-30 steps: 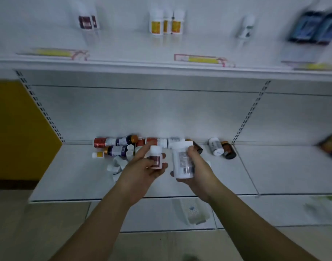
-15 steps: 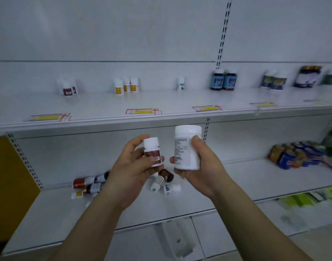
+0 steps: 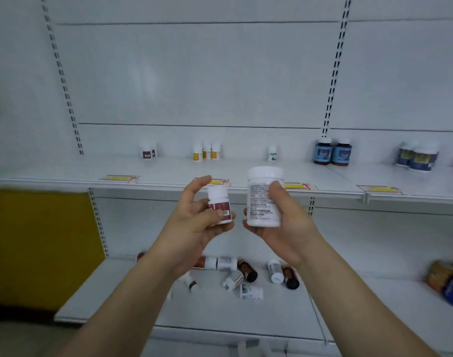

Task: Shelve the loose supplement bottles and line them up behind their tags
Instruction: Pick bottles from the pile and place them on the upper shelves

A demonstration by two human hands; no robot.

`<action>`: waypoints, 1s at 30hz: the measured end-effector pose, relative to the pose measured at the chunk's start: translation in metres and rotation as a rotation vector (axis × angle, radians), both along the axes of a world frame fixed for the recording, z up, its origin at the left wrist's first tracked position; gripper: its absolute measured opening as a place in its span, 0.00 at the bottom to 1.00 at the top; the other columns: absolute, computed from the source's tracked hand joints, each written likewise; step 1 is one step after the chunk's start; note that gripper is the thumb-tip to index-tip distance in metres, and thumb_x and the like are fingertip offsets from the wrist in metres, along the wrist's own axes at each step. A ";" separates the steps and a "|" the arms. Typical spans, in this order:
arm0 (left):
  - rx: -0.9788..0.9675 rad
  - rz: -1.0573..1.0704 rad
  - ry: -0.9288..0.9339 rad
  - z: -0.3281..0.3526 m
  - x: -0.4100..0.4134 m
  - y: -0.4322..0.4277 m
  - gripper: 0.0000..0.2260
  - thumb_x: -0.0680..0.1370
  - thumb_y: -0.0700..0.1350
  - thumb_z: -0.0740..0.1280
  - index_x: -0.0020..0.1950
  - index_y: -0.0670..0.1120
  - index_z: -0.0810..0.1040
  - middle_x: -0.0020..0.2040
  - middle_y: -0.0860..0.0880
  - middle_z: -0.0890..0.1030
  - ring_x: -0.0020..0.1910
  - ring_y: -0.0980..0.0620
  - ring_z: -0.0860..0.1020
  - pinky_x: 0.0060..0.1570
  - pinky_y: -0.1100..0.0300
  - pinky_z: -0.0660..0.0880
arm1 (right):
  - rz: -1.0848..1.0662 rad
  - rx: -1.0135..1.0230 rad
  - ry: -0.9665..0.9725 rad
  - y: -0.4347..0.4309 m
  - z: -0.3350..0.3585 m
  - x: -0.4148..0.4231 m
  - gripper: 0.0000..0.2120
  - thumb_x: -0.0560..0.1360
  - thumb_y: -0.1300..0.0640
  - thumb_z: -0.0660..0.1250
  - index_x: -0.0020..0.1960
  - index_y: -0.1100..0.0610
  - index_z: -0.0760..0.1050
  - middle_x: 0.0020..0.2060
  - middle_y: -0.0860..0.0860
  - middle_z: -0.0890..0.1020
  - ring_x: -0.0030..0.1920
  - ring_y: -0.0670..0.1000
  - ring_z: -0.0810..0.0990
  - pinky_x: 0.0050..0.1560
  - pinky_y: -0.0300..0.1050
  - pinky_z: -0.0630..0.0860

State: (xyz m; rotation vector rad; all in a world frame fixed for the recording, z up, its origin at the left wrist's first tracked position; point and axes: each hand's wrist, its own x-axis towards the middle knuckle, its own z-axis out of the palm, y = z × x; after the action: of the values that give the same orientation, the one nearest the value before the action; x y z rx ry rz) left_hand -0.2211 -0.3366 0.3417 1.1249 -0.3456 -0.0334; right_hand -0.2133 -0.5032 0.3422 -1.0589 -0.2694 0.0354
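Observation:
My left hand (image 3: 194, 222) grips a small white bottle with a dark red label (image 3: 219, 203), held upright. A larger white bottle (image 3: 263, 197) with fine print stands upright in my right hand (image 3: 284, 222). Both are raised in front of the upper shelf (image 3: 65, 173), just below its edge. Yellow-and-red tags (image 3: 119, 178) lie along that shelf's front. Behind them stand red-label bottles (image 3: 148, 150), three yellow-label bottles (image 3: 206, 151) and one green-label bottle (image 3: 272, 153). Several loose bottles (image 3: 246, 275) lie on their sides on the lower shelf (image 3: 117, 292).
Two dark blue-label bottles (image 3: 332, 152) and more blue and yellow ones (image 3: 417, 157) stand on the upper shelf to the right. Colourful packets (image 3: 449, 282) sit on the lower shelf at far right. A yellow panel (image 3: 40, 248) fills the left side.
Both hands have lifted their bottles from the lower-shelf pile up to the level of the upper shelf's edge. The view has tilted upward, so the upper shelf sits lower in frame.

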 end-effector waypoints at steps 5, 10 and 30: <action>-0.016 0.078 0.034 0.013 0.005 0.029 0.21 0.77 0.27 0.54 0.58 0.49 0.75 0.53 0.37 0.79 0.47 0.41 0.82 0.46 0.54 0.81 | 0.017 -0.084 -0.001 0.022 0.015 0.024 0.12 0.78 0.53 0.59 0.57 0.57 0.73 0.43 0.55 0.81 0.42 0.54 0.79 0.42 0.50 0.78; 0.079 0.153 -0.017 0.031 0.041 0.075 0.21 0.78 0.28 0.55 0.59 0.52 0.74 0.52 0.39 0.80 0.47 0.43 0.82 0.49 0.53 0.80 | 0.060 -0.065 -0.010 0.065 0.035 0.051 0.15 0.76 0.47 0.60 0.46 0.57 0.77 0.35 0.55 0.80 0.35 0.54 0.78 0.40 0.47 0.74; 0.999 0.267 -0.219 0.038 0.277 0.276 0.20 0.72 0.39 0.72 0.59 0.54 0.69 0.49 0.54 0.74 0.43 0.55 0.76 0.38 0.65 0.72 | -0.319 -0.597 -0.080 0.240 0.048 0.231 0.13 0.73 0.54 0.70 0.56 0.51 0.73 0.51 0.54 0.81 0.49 0.55 0.82 0.47 0.52 0.80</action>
State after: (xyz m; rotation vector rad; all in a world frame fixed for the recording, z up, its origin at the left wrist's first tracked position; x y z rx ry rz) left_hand 0.0559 -0.0602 0.3794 2.1678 -0.3771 0.1738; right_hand 0.0181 -0.2628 0.3903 -1.6896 -0.1596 -0.2269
